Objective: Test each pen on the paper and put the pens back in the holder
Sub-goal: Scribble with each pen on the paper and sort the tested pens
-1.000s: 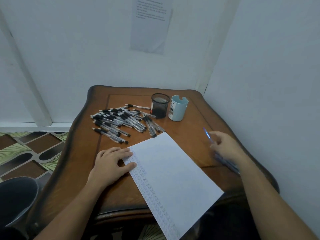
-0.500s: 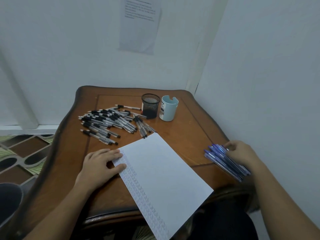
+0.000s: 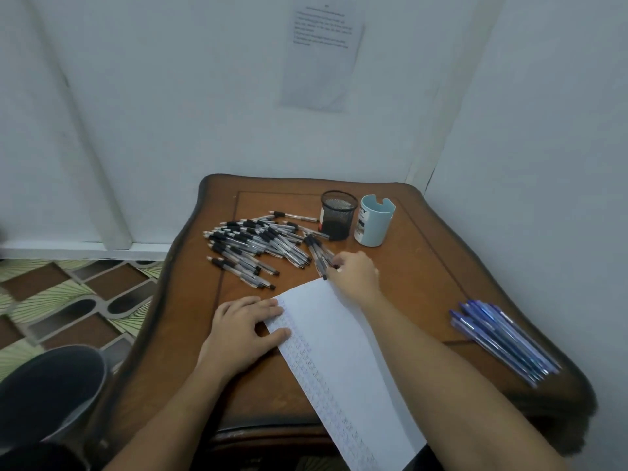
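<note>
**Fishing one pen out of the black pile**

The left hand [image 3: 244, 331] lies flat with its fingers straight, pressing down the left edge of the paper [image 3: 343, 355] in the lower middle of the frame. That edge carries rows of small scribbles. The right hand [image 3: 356, 273] is stretched across the top corner of the sheet, fingertips right at the near end of a small cluster that has strayed from the black pens [image 3: 258, 243]. Honestly I can't tell whether it has a pen pinched or is just touching them, because the fingers hide the contact.

The main pile of black pens sprawls across the middle of the table [image 3: 424, 266], left of the mesh holder [image 3: 338, 214] and the pale blue cup [image 3: 373, 220] at the back. Nothing sticks up out of either one. A tidy bunch of blue pens [image 3: 503, 338] lies well apart at the right edge of the frame.

Handling-wise, my guess is these pens are light, stiff and a bit slick on the clear barrel, and they'll roll if nudged. The dark rubbery section near one end looks like the best place to pinch. They overlap a lot, so I'd lift one straight up by that section so it doesn't drag its neighbours along. The sheet looks thin and would probably slide, so pinning it makes sense.
</note>
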